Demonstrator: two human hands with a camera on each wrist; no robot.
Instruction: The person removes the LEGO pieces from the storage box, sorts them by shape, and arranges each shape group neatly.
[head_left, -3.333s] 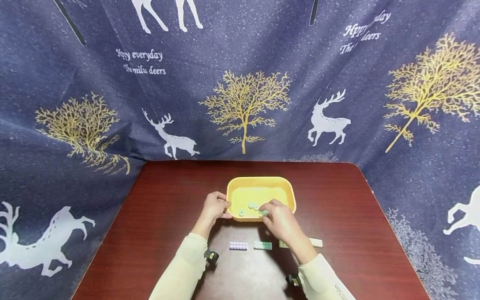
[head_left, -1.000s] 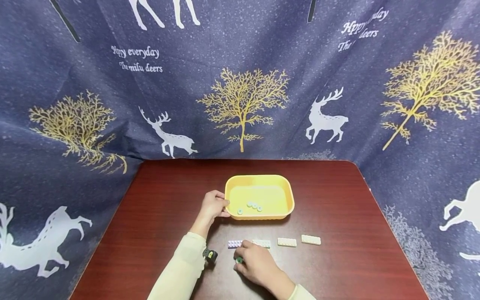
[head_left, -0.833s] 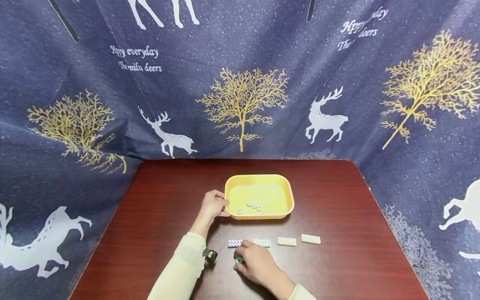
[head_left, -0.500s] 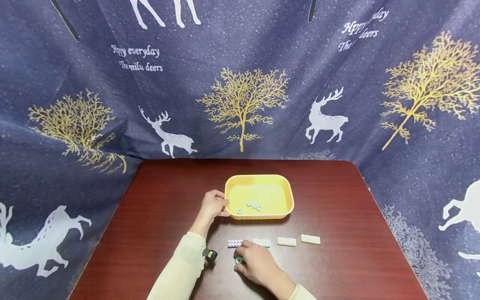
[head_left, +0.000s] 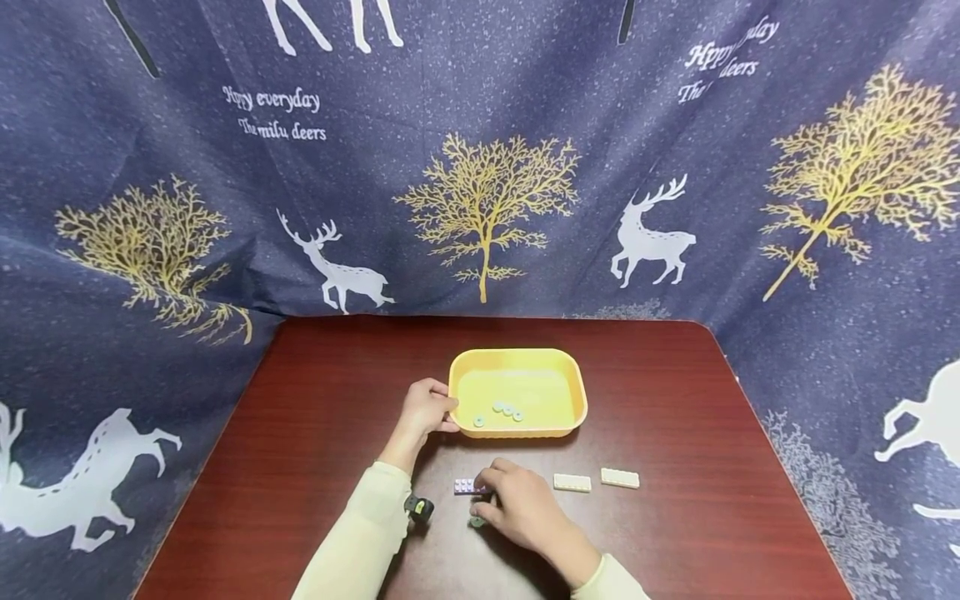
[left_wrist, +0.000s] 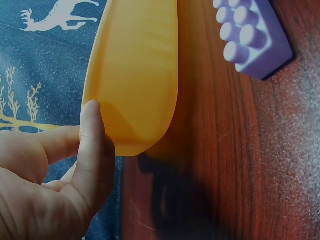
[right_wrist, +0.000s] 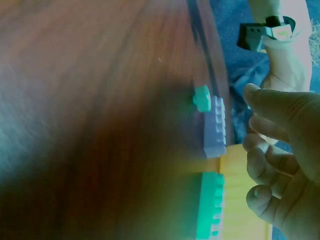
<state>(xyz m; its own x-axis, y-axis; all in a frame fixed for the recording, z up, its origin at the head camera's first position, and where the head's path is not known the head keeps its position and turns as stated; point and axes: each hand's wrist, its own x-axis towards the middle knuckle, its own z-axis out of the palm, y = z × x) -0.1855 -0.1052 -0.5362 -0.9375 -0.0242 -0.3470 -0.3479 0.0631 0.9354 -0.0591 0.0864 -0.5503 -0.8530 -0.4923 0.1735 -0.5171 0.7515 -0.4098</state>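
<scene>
My left hand grips the near left corner of a yellow plastic bin, with the thumb on its rim. Several small pale-green round pieces lie in the bin. My right hand hovers over the table with loosely bent fingers, holding nothing. Just below its fingertips, a green round piece rests on the table, in front of the purple studded toy brick. The right wrist view shows a gap between this piece and the hand. The green brick is hidden behind my right hand in the head view.
Two cream studded bricks, the nearer one and the farther right one, continue the row before the bin. The brown table ends at a dark blue curtain printed with deer and trees.
My right hand took a green round piece from the bin, set it on the table before the purple brick, and has now let go and lifted slightly away. My left hand stays at the bin.
</scene>
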